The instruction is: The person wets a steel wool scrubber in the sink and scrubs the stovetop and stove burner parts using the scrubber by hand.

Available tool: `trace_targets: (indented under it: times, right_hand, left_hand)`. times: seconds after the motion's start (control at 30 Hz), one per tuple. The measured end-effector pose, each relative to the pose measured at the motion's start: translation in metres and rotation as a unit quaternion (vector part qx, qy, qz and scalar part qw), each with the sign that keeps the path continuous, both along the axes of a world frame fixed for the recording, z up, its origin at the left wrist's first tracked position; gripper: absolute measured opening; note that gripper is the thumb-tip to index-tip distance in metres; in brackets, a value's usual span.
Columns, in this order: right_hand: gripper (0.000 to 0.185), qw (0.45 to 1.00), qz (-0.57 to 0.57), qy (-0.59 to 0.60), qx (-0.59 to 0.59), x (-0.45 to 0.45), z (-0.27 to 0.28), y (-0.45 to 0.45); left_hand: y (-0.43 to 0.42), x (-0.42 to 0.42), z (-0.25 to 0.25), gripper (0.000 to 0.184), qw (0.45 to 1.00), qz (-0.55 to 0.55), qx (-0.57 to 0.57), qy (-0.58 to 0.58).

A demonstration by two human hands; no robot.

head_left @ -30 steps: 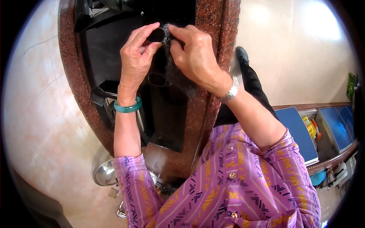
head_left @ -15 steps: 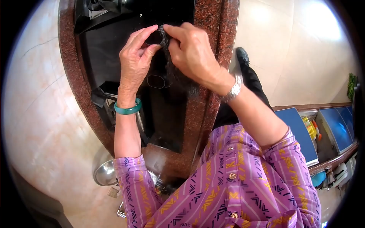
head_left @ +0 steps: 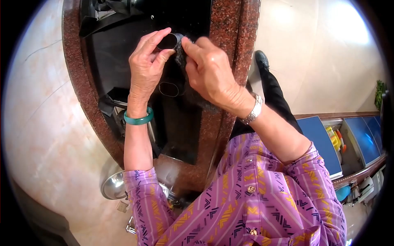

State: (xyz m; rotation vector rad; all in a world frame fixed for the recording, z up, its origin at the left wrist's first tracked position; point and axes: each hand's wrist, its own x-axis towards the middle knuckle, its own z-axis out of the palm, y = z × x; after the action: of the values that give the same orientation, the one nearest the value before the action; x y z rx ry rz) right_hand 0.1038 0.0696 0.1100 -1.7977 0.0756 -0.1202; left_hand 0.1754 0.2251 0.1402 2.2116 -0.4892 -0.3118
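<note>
Over the glossy black stove top [head_left: 180, 123], my left hand [head_left: 145, 61] pinches a dark, hollow ring-shaped part [head_left: 169, 41] between thumb and fingers, its round opening facing up toward me. My right hand [head_left: 211, 67] is closed, with its index finger pressed against the ring's right side. A dark, wiry scouring pad [head_left: 180, 57], which looks like steel wool, shows between those fingers and the ring; much of it is hidden by the hand. Below the ring, an oval outline [head_left: 168, 89] appears on the glass, seemingly its reflection.
Red granite counter [head_left: 223, 82] borders the stove. Black pan supports [head_left: 113, 102] stand on the left side, others at the top. A metal bowl [head_left: 114, 186] lies at lower left. An open drawer [head_left: 349, 151] between blue panels is at right.
My right hand has moved slightly down and right along the ring's side, taking the scouring pad with it. The left hand keeps the ring nearly still.
</note>
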Motion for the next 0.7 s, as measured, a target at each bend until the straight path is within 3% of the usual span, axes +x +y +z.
trace_targets:
  times: [0.1,0.2,0.33,0.5,0.7]
  right_hand:
    - [0.041,0.998,0.003,-0.034,-0.052,0.019,-0.002,-0.005]
    - [0.029,1.0,0.004,-0.026,-0.014,0.003,0.003,-0.002]
    - [0.042,0.997,0.003,-0.066,-0.043,0.018,-0.005,-0.005]
    - [0.034,0.999,0.014,-0.038,-0.007,0.001,0.005,-0.003]
    - [0.04,0.999,0.029,-0.027,-0.032,0.009,0.006,-0.008]
  left_hand:
    - [-0.001,0.0,0.002,0.043,1.0,-0.009,0.018,-0.02]
    - [-0.002,-0.001,0.002,0.042,1.0,0.002,-0.001,-0.002]
    - [-0.003,-0.001,0.004,0.042,1.0,0.001,0.02,-0.002]
    - [-0.005,-0.001,0.005,0.042,0.999,0.001,0.032,-0.018]
    - [-0.001,-0.001,0.002,0.043,1.0,0.0,0.004,-0.004]
